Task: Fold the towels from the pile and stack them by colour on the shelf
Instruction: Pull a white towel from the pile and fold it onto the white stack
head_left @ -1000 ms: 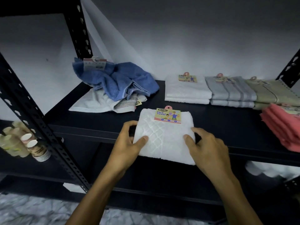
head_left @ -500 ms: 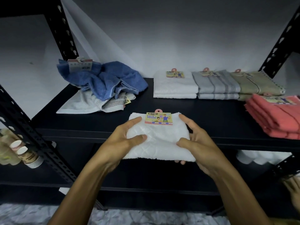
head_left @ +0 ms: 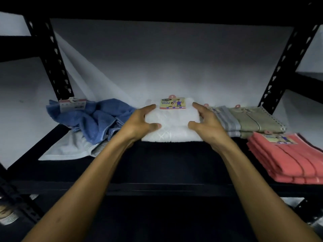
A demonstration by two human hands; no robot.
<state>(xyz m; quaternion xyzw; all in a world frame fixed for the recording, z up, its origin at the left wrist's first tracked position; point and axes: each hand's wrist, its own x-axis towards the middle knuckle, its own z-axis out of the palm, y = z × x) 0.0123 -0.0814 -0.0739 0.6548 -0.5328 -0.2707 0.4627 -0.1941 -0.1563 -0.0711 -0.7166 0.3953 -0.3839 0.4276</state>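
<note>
A folded white towel (head_left: 173,122) with a coloured label sits at the back middle of the black shelf (head_left: 157,165), on the white stack. My left hand (head_left: 139,123) grips its left edge, thumb on top. My right hand (head_left: 206,123) grips its right edge the same way. To the left lies the unfolded pile: a crumpled blue towel (head_left: 94,117) over a pale striped towel (head_left: 70,149).
Right of the white stack are a folded grey striped stack (head_left: 225,119), a beige stack (head_left: 255,121) and a pink stack (head_left: 288,158) nearer the front. Black perforated posts (head_left: 52,62) frame the shelf on both sides. Paper cups (head_left: 8,213) sit lower left.
Both hands lifted the folded white towel from the shelf's front edge and carried it back onto the white stack. The view moved closer and tilted up.
</note>
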